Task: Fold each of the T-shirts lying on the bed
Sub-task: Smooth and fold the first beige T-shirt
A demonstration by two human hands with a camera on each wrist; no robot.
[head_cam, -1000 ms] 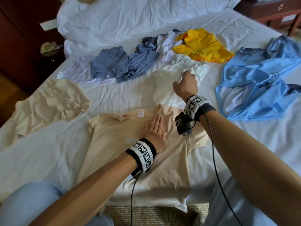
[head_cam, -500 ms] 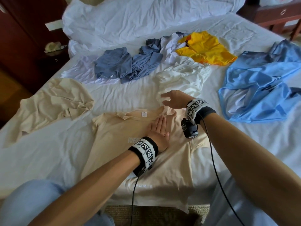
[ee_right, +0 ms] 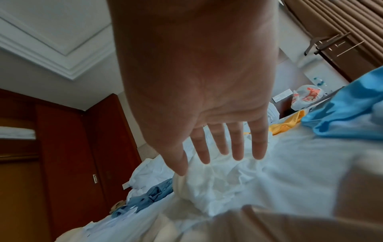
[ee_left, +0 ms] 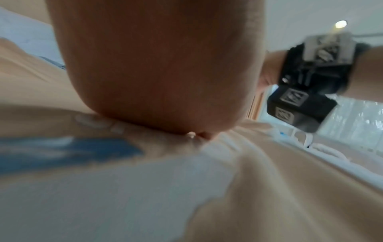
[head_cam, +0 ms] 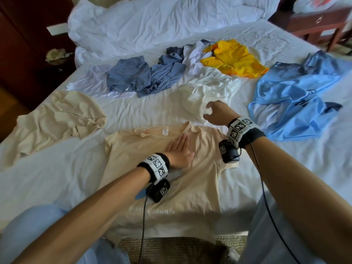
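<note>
A beige T-shirt [head_cam: 167, 187] lies spread flat at the near edge of the bed, collar away from me. My left hand [head_cam: 181, 149] presses flat on its chest, fingers straight; in the left wrist view the left hand [ee_left: 157, 65] fills the frame over the beige T-shirt [ee_left: 290, 188]. My right hand [head_cam: 215, 113] hovers open above the shirt's right shoulder, holding nothing, just in front of a crumpled white T-shirt [head_cam: 207, 92]. The right wrist view shows the right hand [ee_right: 207, 114] with spread fingers [ee_right: 238, 144] over the white T-shirt [ee_right: 223, 180].
More shirts lie around: a crumpled beige one [head_cam: 57, 119] at left, grey-blue ones [head_cam: 144, 75] at the back, a yellow one [head_cam: 234, 58], a light blue one [head_cam: 297, 100] at right. A white duvet [head_cam: 162, 23] is heaped behind. Dark wood furniture [head_cam: 22, 54] stands left.
My right hand has drawn back from the white T-shirt toward me and opened over the beige shirt's shoulder. The left hand stays pressed on the shirt.
</note>
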